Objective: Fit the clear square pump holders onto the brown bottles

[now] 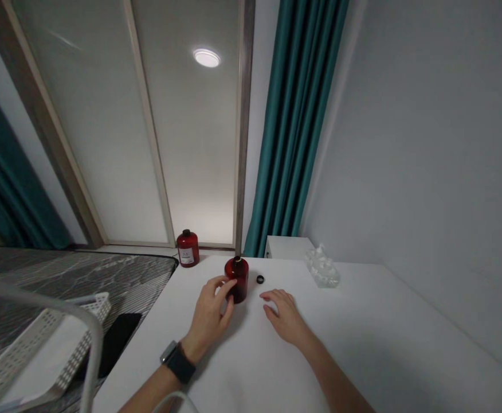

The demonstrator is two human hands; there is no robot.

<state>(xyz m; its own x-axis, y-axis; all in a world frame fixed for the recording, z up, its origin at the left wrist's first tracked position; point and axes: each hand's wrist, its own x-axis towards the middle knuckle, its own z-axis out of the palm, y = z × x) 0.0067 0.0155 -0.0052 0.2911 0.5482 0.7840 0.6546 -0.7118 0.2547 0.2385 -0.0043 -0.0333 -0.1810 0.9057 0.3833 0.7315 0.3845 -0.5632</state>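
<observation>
A dark red bottle (238, 279) stands upright and uncapped on the white table (363, 344). My left hand (211, 312) wraps its fingers round the bottle's left side and wears a dark watch on the wrist. My right hand (282, 315) lies flat on the table just right of the bottle, fingers stretched out, holding nothing. A small black cap (260, 279) lies on the table just beyond my right hand's fingertips, to the right of the bottle.
A second red bottle (188, 248) with a black cap stands on the window ledge behind. A clear crinkled plastic object (322, 268) lies at the table's far right. A white perforated basket (40, 344) sits at left on a dark patterned surface. Teal curtains hang behind.
</observation>
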